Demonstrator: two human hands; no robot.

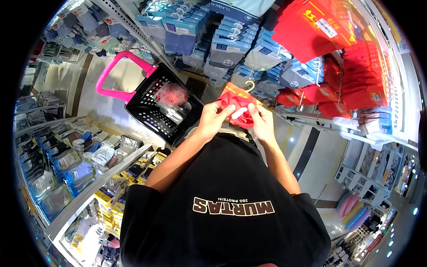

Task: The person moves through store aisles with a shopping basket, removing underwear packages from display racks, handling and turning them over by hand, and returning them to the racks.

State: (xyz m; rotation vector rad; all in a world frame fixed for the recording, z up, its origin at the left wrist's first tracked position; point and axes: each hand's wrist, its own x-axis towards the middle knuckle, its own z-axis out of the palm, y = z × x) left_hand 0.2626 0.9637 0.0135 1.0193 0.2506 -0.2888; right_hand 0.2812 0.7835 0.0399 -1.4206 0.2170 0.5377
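In front of my chest I hold a red garment (235, 116) on an orange header card (250, 94) with a pale plastic hook above it. The exact kind of garment does not show. My left hand (212, 119) pinches its left side between thumb and fingers. On the other side, my right hand (262, 123) grips the edge with the thumb on top. A small white label (239, 113) lies on the red cloth between my thumbs. Left of my hands stands a black perforated shopping basket (149, 104) with a pink handle (105, 79). Clear-wrapped items (172, 100), one red, lie inside.
Ahead hang rows of blue-carded packs (222, 46), with red packs (362, 75) on the rack to the right. A shelf of bagged goods (82, 171) borders my left side. Pale tiled floor (289, 153) shows to my right, near some colourful rings (352, 211).
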